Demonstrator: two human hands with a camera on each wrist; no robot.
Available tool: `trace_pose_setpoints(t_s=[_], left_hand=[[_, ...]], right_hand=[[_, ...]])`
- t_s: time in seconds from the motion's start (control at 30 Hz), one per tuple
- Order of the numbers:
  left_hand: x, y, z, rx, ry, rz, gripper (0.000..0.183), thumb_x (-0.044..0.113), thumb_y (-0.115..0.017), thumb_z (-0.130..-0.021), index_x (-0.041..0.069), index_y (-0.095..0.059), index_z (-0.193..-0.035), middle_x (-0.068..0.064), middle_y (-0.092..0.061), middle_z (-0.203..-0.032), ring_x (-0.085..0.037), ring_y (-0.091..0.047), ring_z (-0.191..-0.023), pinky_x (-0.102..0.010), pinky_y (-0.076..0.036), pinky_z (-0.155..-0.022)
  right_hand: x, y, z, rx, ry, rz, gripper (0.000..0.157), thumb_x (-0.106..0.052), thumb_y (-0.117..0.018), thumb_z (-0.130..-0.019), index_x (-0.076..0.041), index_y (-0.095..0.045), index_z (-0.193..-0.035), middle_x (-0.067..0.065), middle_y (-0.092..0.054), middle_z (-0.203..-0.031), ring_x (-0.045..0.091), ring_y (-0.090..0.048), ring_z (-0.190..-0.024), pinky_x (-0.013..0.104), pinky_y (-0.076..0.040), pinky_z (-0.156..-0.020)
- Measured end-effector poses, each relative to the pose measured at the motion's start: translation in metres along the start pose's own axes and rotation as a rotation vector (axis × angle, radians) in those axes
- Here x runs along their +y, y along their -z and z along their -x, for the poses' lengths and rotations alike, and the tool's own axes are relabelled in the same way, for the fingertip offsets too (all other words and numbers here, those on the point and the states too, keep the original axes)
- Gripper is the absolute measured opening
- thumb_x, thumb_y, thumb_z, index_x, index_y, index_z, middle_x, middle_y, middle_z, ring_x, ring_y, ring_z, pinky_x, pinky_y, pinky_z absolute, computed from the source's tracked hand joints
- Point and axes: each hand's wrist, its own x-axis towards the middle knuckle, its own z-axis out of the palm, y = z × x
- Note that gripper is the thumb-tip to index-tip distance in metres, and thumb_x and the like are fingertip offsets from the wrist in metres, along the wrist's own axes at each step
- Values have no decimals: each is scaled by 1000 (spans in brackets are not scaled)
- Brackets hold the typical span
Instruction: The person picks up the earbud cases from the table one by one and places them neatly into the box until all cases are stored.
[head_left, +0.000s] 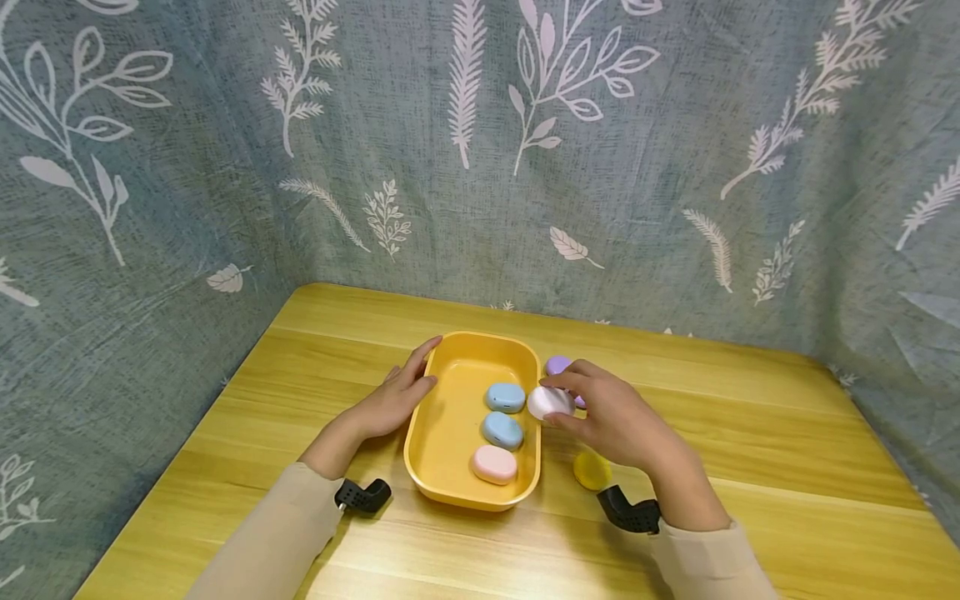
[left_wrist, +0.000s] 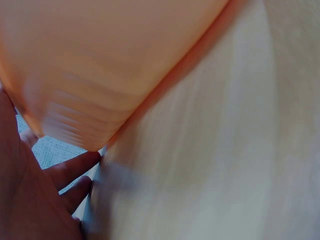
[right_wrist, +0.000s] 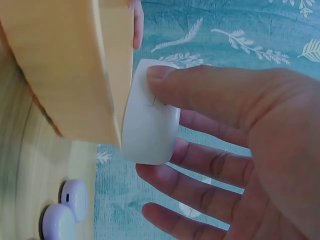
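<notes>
A yellow plastic bin (head_left: 444, 417) stands on the wooden table. My left hand (head_left: 392, 402) rests against its left side with fingers spread, the thumb at the rim. In the right wrist view, a white earbud case (right_wrist: 150, 132) is pinched between the thumb and fingers of my right hand (right_wrist: 270, 125). It is held right at the bin's right rim in the head view. Inside the bin, along the right side, lie two blue earbud cases (head_left: 506, 397) and a pink earbud case (head_left: 495, 465).
Two purple cases (right_wrist: 59, 222) lie on the table beyond the bin's right side, partly hidden by my right hand in the head view. A yellow case (head_left: 592, 471) lies below my right hand. A grey-blue leaf-patterned curtain (head_left: 450, 217) hangs behind the table (head_left: 787, 417).
</notes>
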Motion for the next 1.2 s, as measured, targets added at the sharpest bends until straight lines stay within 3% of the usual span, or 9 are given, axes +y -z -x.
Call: trace_pose_setpoints(t_s=[0.43, 0.93, 1.2], left_hand=[[-1, -1, -1, 3, -11, 7, 60, 32, -33, -114, 37, -5, -167, -14, -24, -172, -36, -21, -160, -63, 11, -126], [0, 0, 1, 6, 13, -2, 61, 34, -34, -114, 40, -5, -166, -14, -25, -171, -33, -21, -160, -61, 9, -128], [2, 0, 1, 9, -1, -5, 61, 32, -34, -113, 37, -5, -167, -13, -22, -173, -35, -22, -159, -62, 10, -127]], right_hand=[[-20, -7, -8, -19, 63, 9, 36, -21, -81, -92, -11, -72, -125, -2, -61, -111, 13, -56, -90, 30, -50, -78], [-41, -20, -18, 0, 100, -15, 39, -26, -83, -90, -11, -73, -125, 0, -67, -116, 13, -63, -97, 30, -56, -83], [-51, -26, -19, -1, 111, 13, 44, -33, -80, -92, -13, -71, -131, 0, -68, -121, 14, -66, -103, 31, -57, -87]])
